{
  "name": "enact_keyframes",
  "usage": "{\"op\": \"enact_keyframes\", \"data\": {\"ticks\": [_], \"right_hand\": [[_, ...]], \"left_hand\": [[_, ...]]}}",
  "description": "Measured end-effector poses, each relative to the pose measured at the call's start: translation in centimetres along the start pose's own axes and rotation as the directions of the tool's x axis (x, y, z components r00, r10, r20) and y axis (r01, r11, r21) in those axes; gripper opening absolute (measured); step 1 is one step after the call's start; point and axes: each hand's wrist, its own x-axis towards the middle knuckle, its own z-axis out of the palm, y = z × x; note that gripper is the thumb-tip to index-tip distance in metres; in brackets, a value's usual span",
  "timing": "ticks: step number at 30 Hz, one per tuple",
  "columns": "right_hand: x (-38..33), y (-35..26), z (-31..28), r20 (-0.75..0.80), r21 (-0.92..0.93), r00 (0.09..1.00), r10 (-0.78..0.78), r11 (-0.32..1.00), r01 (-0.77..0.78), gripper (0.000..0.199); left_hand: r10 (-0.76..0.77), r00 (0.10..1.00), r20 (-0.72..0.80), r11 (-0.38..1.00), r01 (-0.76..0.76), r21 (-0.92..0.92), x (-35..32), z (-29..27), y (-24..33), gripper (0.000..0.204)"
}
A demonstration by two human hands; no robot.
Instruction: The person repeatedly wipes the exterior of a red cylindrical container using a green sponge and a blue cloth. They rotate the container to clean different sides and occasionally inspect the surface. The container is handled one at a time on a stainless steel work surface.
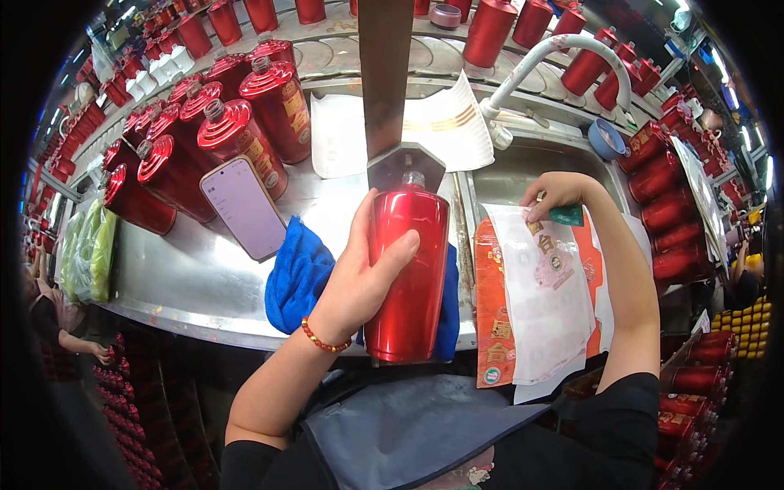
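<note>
My left hand point(359, 282) is wrapped round a glossy red bottle point(412, 302) with a clear threaded neck. The bottle's front is plain, and its neck is by a metal bracket point(406, 167) on an upright post. At the right, my right hand point(559, 196) pinches the top edge of a white translucent decal sheet point(543, 310) with gold and pink printing. A small green piece point(567, 216) shows by its fingertips. Under that sheet lie orange-red printed sheets point(496, 327). A blue cloth point(298, 278) is bunched behind my left wrist and the bottle.
Several red bottles with gold marks point(273, 106) stand at the left beside a propped phone point(242, 208). A curved white faucet point(563, 41) rises over the sink point(531, 159). A blue cup point(607, 139) sits at its right. More red bottles point(490, 33) line the conveyor behind.
</note>
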Motion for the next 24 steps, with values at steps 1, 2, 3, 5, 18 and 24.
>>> {"op": "enact_keyframes", "data": {"ticks": [1,2,3,5,18,24], "right_hand": [[0.1,0.3,-0.1,0.014,0.034,1.0,-0.009,0.999,0.009,0.054],[0.2,0.7,-0.1,0.028,0.07,0.999,-0.018,0.997,0.016,0.053],[0.6,0.7,-0.2,0.068,0.145,0.997,-0.048,0.989,0.038,0.055],[1.1,1.2,-0.5,0.131,0.303,0.986,-0.101,0.951,0.057,0.059],[2.0,0.9,-0.8,-0.201,0.063,0.979,-0.029,0.997,0.043,0.038],[0.5,0.5,0.2,-0.203,0.028,0.975,-0.09,0.995,0.098,0.057]], "left_hand": [[0.001,1.0,-0.006,1.0,-0.001,-0.003,0.1,0.0,0.1,0.091],[0.002,1.0,-0.01,1.0,-0.002,-0.005,0.2,-0.1,0.1,0.09],[0.001,1.0,-0.016,1.0,-0.001,-0.011,0.2,-0.1,0.0,0.089],[0.017,1.0,-0.01,0.994,-0.018,-0.107,0.4,0.1,0.1,0.086],[0.043,0.998,-0.049,0.999,-0.042,0.016,2.0,0.5,-0.7,0.086],[0.051,0.997,-0.066,0.993,-0.044,0.109,1.4,0.2,-0.6,0.088]]}}
